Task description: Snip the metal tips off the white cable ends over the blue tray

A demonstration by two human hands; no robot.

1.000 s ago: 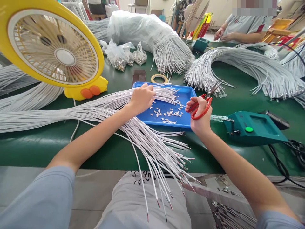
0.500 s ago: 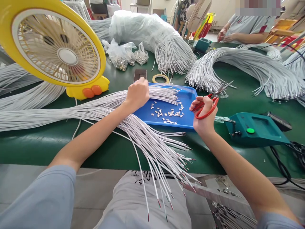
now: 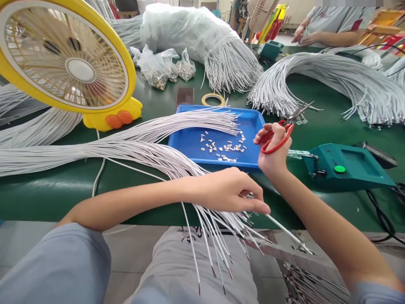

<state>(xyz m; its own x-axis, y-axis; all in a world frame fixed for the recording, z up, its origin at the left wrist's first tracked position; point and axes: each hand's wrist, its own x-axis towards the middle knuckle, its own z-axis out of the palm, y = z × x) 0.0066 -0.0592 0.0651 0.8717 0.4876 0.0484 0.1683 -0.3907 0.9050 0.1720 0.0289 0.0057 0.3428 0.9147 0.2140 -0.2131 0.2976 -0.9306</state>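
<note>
My left hand [image 3: 236,192] reaches across the front of the table, thumb and forefinger pinched on a white cable [image 3: 287,232] that sticks out towards the lower right. Beneath that hand, a fanned bundle of white cables [image 3: 180,162] with stripped, coloured wire ends hangs over the table edge. Red-handled scissors [image 3: 278,141] are in my right hand [image 3: 274,154], fingers through the loops and blades pointing up and away. A second bunch of white cables [image 3: 202,120] lies across the blue tray [image 3: 186,147], which also holds several small metal pieces [image 3: 232,147].
A yellow fan [image 3: 131,80] stands at left. Behind the tray are a tape roll [image 3: 213,100], bags of metal parts [image 3: 158,67] and wrapped cables [image 3: 190,38]. A green machine [image 3: 348,166] sits at right, beyond it more grey cables [image 3: 335,76]. Another person [image 3: 335,29] sits across the table.
My left hand has moved from the cables over the tray down and right to the front bundle, and now holds one cable. My right hand still holds the scissors, almost in place.
</note>
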